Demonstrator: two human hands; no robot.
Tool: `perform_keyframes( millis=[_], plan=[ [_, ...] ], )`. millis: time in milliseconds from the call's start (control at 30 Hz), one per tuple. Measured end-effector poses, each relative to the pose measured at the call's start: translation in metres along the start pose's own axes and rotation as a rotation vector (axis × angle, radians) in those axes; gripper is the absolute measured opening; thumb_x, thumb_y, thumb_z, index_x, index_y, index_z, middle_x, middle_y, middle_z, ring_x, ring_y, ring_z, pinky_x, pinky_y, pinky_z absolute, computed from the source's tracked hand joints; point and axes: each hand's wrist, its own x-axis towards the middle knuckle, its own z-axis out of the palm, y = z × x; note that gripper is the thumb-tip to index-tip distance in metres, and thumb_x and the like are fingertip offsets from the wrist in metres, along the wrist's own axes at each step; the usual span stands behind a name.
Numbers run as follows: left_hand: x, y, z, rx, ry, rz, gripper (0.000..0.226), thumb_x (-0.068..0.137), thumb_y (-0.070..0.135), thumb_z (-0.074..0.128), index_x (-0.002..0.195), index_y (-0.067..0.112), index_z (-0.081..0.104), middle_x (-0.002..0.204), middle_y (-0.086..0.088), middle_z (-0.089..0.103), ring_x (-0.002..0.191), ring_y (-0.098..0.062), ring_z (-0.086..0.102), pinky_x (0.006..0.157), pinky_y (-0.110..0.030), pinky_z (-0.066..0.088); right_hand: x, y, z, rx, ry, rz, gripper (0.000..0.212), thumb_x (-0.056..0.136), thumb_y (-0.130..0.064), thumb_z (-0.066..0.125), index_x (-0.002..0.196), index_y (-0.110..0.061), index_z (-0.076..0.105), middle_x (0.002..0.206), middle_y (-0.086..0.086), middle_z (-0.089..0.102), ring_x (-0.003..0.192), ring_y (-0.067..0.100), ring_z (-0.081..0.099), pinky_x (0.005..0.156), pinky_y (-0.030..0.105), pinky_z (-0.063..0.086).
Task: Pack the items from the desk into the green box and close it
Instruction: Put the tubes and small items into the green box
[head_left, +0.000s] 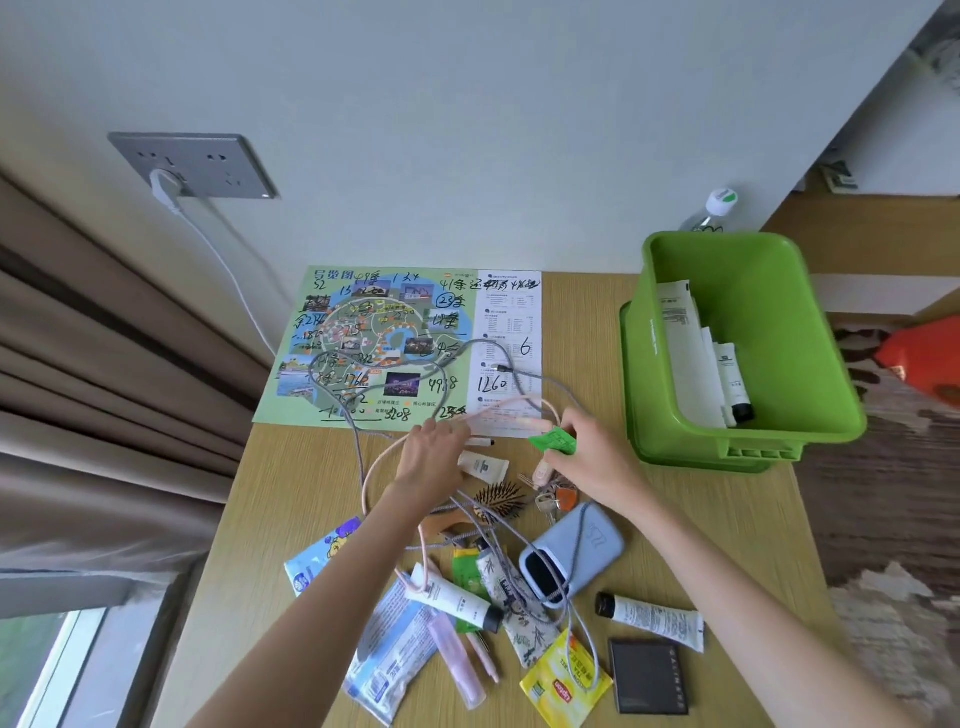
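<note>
Head view: my right hand pinched a green packet in its fingers; my left hand seemingly gripped the pink cable above the desk.

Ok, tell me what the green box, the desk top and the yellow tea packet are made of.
Green box: moulded plastic, with even colour, soft sheen and rolled rim. Desk top: wood or wood-look laminate, matt, with fine grain; unclear which. Yellow tea packet: probably coated paper or foil, glossy, creased.
</note>
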Motion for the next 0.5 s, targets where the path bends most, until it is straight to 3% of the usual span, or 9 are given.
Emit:
perform_keyframes(
  millis=[133,233,300,367,500],
  plan=[
    [-0.001,0.005,0.001,0.118,0.071,0.052,0.036,0.094,0.038,0.053,0.118,0.01,0.05,0.118,-0.007,0.054,0.107,-0.023,0.048,0.094,-0.033,0.04,-0.023,0.012,-0.006,0.022,-0.006,-0.02,0.024,0.086,-0.021,0.065,0.078,-0.03,0.044,0.059,-0.005,0.05,0.046,0.01,0.041,0.045,0.027,0.028],
    [-0.003,0.015,-0.003,0.075,0.137,0.043,0.038,0.095,0.044,0.046,0.111,0.009,0.052,0.111,-0.006,0.054,0.101,-0.022,0.048,0.091,-0.032,0.042,-0.039,0.02,-0.01,0.044,-0.038,0.009,0.011,0.089,-0.026,0.063,0.095,-0.026,0.055,0.074,0.004,0.064,0.06,0.022,0.059,0.053,0.039,0.043],
    [-0.007,0.026,-0.006,-0.038,0.161,0.016,0.041,0.094,0.045,0.044,0.108,0.008,0.053,0.106,-0.006,0.054,0.094,-0.02,0.047,0.088,-0.032,0.043,-0.05,0.026,-0.013,0.052,-0.062,0.033,0.013,0.09,-0.029,0.063,0.101,-0.027,0.057,0.089,0.01,0.068,0.077,0.03,0.064,0.069,0.045,0.052],
    [-0.011,0.038,-0.011,-0.192,0.142,-0.019,0.04,0.093,0.043,0.044,0.106,0.007,0.053,0.102,-0.006,0.054,0.088,-0.018,0.046,0.083,-0.032,0.046,-0.064,0.033,-0.016,0.039,-0.076,0.044,0.013,0.09,-0.029,0.063,0.102,-0.026,0.058,0.095,0.007,0.068,0.086,0.027,0.064,0.078,0.048,0.051],
    [-0.026,0.059,-0.022,-0.584,-0.065,-0.055,0.029,0.096,0.036,0.041,0.094,0.009,0.052,0.081,-0.001,0.053,0.062,-0.012,0.044,0.053,-0.024,0.038,-0.097,0.054,-0.015,-0.078,-0.127,0.072,0.013,0.087,-0.027,0.066,0.094,-0.023,0.056,0.088,-0.003,0.063,0.076,0.018,0.061,0.063,0.034,0.046]
  ],
)
